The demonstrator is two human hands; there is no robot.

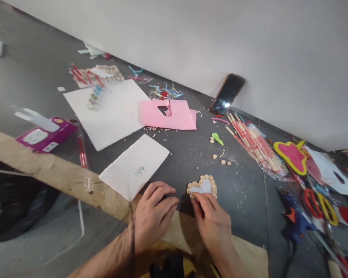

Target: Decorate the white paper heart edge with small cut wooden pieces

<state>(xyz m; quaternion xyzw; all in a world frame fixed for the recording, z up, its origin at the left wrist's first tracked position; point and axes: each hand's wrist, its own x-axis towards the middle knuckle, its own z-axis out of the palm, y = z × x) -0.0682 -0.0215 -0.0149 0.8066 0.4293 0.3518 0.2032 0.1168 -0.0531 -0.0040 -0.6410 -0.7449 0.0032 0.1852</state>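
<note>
A small white heart (pixel 203 186) edged with beige, bead-like bits lies on the dark table in front of me. My right hand (pixel 213 220) pinches its lower left edge between thumb and fingers. Left of it, my left hand (pixel 155 212) rests by the table's front edge, its fingers loosely bent and apart, with nothing visible in them. Just beyond that hand is a white foam-like piece (pixel 137 168) marked "154". Loose beige bits (pixel 224 162) and a light green scrap (pixel 217 139) lie past the heart.
Pink paper (pixel 174 116) with a heart cut-out overlaps a large white sheet (pixel 113 112). A phone (pixel 228 94) leans on the wall. Bundled sticks (pixel 249 143), scissors (pixel 313 202) and a blue glue gun (pixel 297 220) lie right; a purple box (pixel 48 135) sits left.
</note>
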